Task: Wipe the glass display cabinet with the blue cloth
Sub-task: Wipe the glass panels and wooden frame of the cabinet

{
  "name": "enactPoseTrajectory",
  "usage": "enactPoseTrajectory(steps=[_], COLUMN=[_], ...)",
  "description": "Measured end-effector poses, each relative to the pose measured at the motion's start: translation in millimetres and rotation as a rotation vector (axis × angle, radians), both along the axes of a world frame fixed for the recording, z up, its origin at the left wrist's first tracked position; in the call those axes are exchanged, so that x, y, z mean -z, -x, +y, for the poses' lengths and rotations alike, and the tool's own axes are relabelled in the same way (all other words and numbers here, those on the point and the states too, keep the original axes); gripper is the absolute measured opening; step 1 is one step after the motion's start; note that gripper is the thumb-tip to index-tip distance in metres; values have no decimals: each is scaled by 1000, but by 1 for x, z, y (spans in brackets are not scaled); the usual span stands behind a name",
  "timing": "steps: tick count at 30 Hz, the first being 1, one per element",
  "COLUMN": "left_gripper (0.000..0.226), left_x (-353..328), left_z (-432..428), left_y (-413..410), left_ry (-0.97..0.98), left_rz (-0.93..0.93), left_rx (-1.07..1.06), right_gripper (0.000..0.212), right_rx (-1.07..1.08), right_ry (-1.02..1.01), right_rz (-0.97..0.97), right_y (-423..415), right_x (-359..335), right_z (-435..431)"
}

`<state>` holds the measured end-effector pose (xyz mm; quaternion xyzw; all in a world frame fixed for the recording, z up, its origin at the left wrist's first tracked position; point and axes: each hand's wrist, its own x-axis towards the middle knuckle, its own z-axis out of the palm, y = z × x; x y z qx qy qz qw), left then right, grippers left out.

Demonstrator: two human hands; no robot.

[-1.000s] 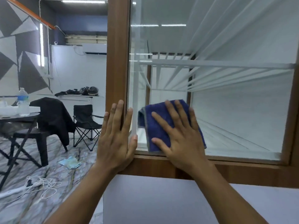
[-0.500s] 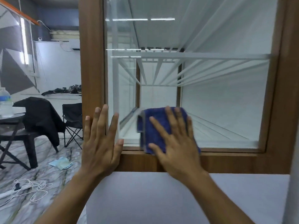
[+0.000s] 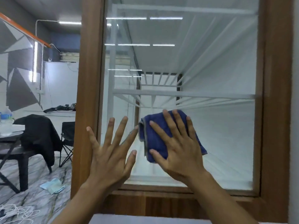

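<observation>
Bare glass pane (image 3: 218, 135) open to the right of and above the cloth (image 3: 157, 138), wooden frame (image 3: 88, 94) bounding every edge, left hand (image 3: 110, 152) spread close beside the cloth

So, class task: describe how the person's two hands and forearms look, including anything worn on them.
Both are bare. The left hand and right hand wear no gloves, and no rings, watch or bracelets are visible. No sleeves show: both forearms are uncovered down to the bottom edge of the picture. The fingernails are short and unpainted. No marks or bandages are visible.
</observation>
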<state>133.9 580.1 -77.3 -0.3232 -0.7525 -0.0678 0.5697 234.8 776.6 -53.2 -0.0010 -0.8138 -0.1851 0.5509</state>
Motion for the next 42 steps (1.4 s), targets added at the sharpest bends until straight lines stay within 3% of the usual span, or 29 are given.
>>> enactPoseTrajectory(steps=[4, 6, 10, 12, 15, 16, 18, 21, 29, 34, 38, 42], left_gripper=[62, 60, 61, 62, 62, 62, 64, 67, 68, 75, 77, 78], left_x=[-122, -189, -298, -341, -403, -422, -454, -481, -493, -494, -497, -496], left_z=[-6, -7, -25, -40, -59, -62, -66, -74, -130, -132, -118, -96], left_y=[5, 7, 15, 18, 23, 25, 27, 33, 91, 125, 151, 169], left_ry=[-34, -47, -122, -116, -96, -87, -61, -25, 52, 147, 214, 174], left_rz=[14, 32, 11, 12, -15, -35, -57, -61, -136, -199, -224, -226], left_rx=[2, -28, -66, -69, -50, -39, -12, 76, 281, 522, 792, 1093], right_gripper=[82, 83, 81, 80, 81, 82, 82, 74, 50, 59, 67, 72], right_rx=[112, 85, -43, -25, 57, 68, 20, -60, -409, -200, -62, 55], right_ry=[387, 292, -172, -72, 260, 279, 130, -35, 259, 154, 185, 195], right_rz=[277, 240, -31, 67, 243, 242, 140, 38, 284, 236, 230, 189], right_y=[-12, 4, 34, 30, 17, 18, 30, 54, 94, 121, 117, 114], right_x=[-138, -198, -286, -338, -409, -423, -439, -450, -473, -473, -476, -481], right_z=[24, 0, -37, -23, -10, -16, -39, -74, -153, -191, -203, -213])
